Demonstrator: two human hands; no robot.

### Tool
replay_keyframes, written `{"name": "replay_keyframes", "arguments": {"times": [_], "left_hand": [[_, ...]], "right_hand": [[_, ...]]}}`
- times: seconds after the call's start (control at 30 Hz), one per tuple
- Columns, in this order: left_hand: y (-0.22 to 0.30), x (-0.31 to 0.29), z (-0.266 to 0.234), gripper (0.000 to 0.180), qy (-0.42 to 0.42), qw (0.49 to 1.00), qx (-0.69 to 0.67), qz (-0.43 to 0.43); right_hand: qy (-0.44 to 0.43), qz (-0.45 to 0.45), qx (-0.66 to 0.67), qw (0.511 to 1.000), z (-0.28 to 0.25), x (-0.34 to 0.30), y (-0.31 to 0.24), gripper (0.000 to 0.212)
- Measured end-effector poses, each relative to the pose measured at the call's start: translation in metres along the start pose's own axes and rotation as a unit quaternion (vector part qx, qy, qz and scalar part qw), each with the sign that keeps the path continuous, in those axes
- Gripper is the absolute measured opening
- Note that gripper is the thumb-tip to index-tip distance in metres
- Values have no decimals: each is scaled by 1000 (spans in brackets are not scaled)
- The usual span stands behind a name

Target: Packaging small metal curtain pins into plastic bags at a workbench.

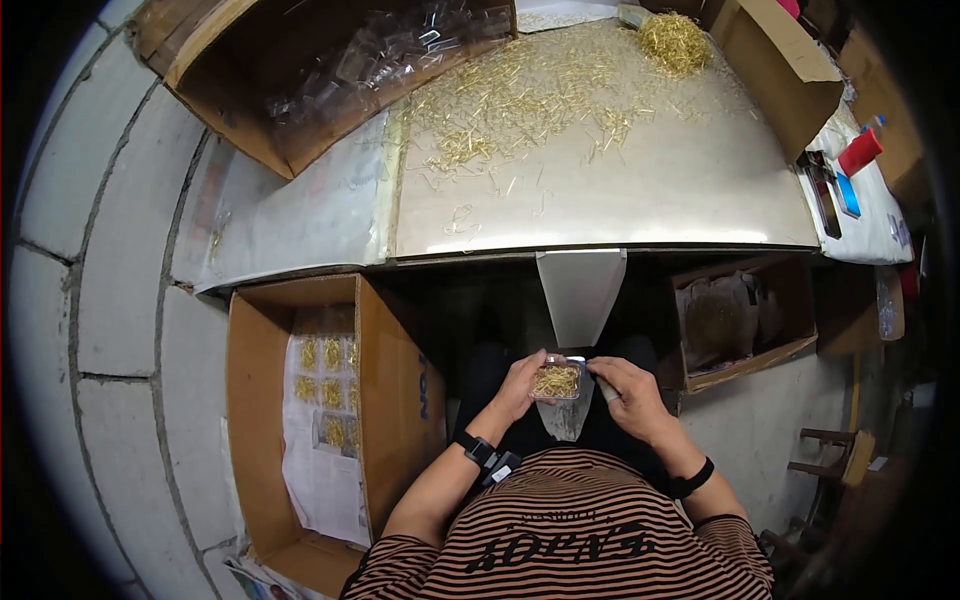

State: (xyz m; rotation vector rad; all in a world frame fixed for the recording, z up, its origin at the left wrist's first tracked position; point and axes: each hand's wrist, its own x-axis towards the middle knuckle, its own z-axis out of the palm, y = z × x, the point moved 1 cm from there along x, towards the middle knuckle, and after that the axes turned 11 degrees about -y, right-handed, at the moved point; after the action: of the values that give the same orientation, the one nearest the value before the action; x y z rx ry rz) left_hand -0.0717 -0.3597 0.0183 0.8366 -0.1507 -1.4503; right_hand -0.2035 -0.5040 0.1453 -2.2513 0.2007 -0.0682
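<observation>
Over my lap I hold a small clear plastic box [556, 381] filled with thin gold-coloured wire pieces. My left hand [516, 388] is closed around its left side, fingers along the edge. At its right edge my right hand [630, 393] has its fingers bent and pressed together on the rim. Whether a lid is on the box is too small to tell. Beyond my hands, a loose spread of bent gold wire pieces [470, 145] lies on the worktable [600, 205], with a dense heap of them [674, 43] at the far right.
A cardboard box of clear plastic containers [400, 50] stands at the far left. Left of my legs, a tall carton [400, 400] holds rows of filled boxes [331, 392]. A pale chute [582, 290] slopes down from the table edge. Right are another carton [745, 362] and a wooden stool [845, 455].
</observation>
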Motion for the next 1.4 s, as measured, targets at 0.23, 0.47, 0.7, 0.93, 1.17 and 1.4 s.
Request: {"name": "replay_keyframes", "arguments": {"times": [0.23, 0.47, 0.7, 0.93, 1.17, 1.4], "left_hand": [[32, -30, 22, 27, 13, 998, 5, 57], [38, -39, 10, 33, 110, 979, -40, 169], [38, -55, -10, 27, 174, 981, -20, 82], [17, -53, -30, 25, 139, 986, -18, 91], [14, -36, -33, 26, 84, 994, -10, 67], [14, -8, -23, 30, 106, 994, -13, 20]], "right_hand": [[-49, -82, -90, 991, 17, 39, -24, 56], [-127, -163, -146, 967, 35, 55, -33, 53], [-20, -240, -189, 952, 5, 180, -81, 37], [-26, -56, -350, 935, -74, 240, 7, 42], [17, -38, -139, 989, -115, 187, 28, 38], [2, -15, -306, 952, -86, 202, 29, 51]]}}
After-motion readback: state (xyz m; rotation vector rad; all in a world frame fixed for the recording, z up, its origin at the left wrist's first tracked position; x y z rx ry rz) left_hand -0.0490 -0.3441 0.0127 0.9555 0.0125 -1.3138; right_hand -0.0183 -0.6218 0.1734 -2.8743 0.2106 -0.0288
